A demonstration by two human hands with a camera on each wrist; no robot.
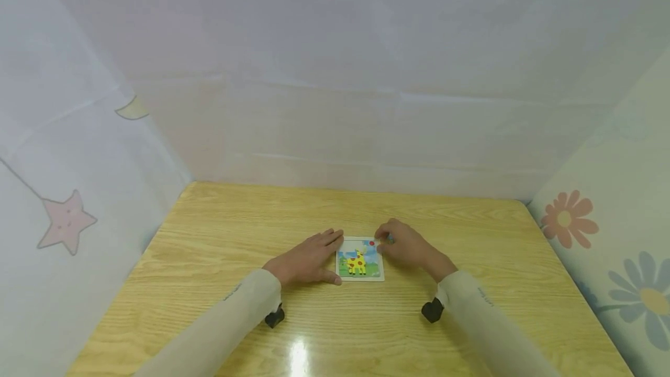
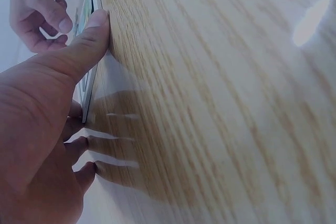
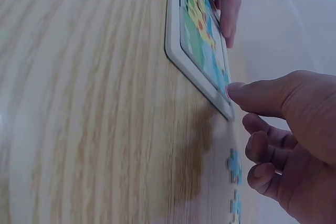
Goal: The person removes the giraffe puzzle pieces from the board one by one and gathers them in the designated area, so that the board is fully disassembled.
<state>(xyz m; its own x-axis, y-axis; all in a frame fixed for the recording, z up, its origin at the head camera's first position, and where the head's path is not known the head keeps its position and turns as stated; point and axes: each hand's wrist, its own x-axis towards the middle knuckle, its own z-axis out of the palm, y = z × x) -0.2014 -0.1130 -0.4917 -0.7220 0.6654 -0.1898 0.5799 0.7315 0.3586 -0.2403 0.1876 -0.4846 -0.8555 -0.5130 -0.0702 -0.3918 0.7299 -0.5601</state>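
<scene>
A small puzzle board [image 1: 360, 260] with a yellow giraffe picture lies flat on the wooden table [image 1: 220, 237]. My left hand [image 1: 309, 258] lies flat beside it, fingers straight, and its thumb [image 2: 94, 30] presses on the board's left edge [image 2: 88, 85]. My right hand [image 1: 407, 244] sits at the board's far right corner with its fingers curled under. Its thumb tip [image 3: 236, 91] touches the rim of the board [image 3: 202, 40]. Two loose blue puzzle pieces [image 3: 234, 165] lie on the table just under the curled fingers, not held.
Pale printed fabric walls [image 1: 68, 220] close in the table on the left, back and right. A glare spot [image 1: 298, 356] shines on the tabletop near its front edge. Both forearms wear light sleeves, each with a black wrist mount [image 1: 432, 309].
</scene>
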